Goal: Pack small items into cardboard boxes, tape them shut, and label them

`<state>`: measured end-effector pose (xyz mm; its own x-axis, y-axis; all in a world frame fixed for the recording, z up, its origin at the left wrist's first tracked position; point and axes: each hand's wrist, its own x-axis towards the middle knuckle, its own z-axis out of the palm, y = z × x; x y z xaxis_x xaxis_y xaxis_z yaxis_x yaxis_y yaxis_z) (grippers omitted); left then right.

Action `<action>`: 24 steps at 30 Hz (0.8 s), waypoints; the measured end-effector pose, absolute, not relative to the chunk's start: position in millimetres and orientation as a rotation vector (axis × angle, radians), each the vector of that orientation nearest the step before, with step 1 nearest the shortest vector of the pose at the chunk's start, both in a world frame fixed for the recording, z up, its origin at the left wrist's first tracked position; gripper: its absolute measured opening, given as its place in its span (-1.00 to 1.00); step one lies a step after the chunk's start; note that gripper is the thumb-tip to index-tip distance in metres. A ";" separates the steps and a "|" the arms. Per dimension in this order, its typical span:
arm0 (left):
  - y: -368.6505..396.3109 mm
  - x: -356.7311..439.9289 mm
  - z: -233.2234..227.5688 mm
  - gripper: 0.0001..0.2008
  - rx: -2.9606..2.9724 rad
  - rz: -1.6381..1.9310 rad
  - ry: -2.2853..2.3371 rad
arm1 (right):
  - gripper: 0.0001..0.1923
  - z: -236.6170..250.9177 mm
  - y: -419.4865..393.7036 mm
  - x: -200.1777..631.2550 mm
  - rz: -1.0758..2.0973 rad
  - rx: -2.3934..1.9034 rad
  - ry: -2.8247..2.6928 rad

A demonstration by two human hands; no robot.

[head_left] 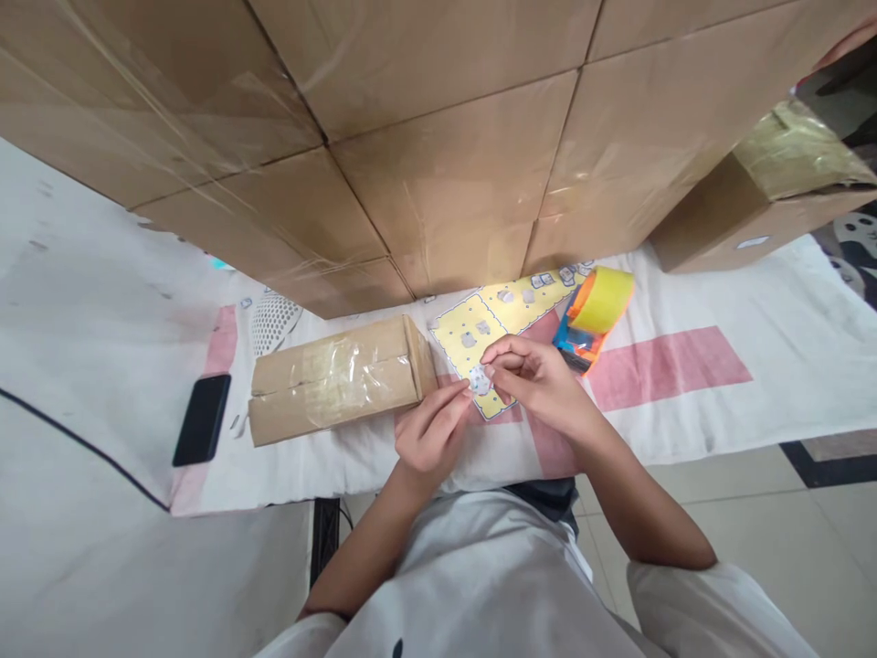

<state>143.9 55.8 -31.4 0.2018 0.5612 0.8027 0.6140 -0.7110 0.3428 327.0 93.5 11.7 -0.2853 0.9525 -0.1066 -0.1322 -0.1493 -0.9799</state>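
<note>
My left hand [430,431] and my right hand [531,375] meet over the table, fingertips close together. Between them is a small whitish piece [480,379] with darker marks, perhaps a sticker or label; its kind is hard to make out. Thumb and forefinger of my right hand pinch its right side, while my left fingertips press together at its left edge. A taped cardboard box [335,376] lies just left of my left hand. Beyond my right hand, a tape dispenser [582,334] carries a yellow-faced roll.
Large cardboard cartons [452,192] wall off the table's back. Another taped carton [746,210] stands at the right. A black phone [202,419] lies at the left by the wall. A white cloth [675,425] with pink and yellow patches covers the table.
</note>
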 end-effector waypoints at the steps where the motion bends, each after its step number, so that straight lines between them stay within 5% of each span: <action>1: 55.6 143.2 -31.7 -0.71 -2.389 -1.567 -1.169 | -0.89 12.4 93.6 327.1 1.579 -1.032 -1.246; 11: 54.3 142.8 -26.9 -0.78 -2.297 -1.562 -1.156 | -0.87 1.7 98.6 330.7 1.262 -1.130 -1.417; 19: 46.3 141.6 -28.2 -0.74 -2.264 -1.604 -1.214 | -0.71 -44.8 149.2 334.8 0.287 -2.045 -1.950; 24: 37.9 151.2 -34.0 -0.67 -2.101 -1.995 -1.588 | -0.80 -26.4 121.1 333.7 0.510 -1.208 -1.934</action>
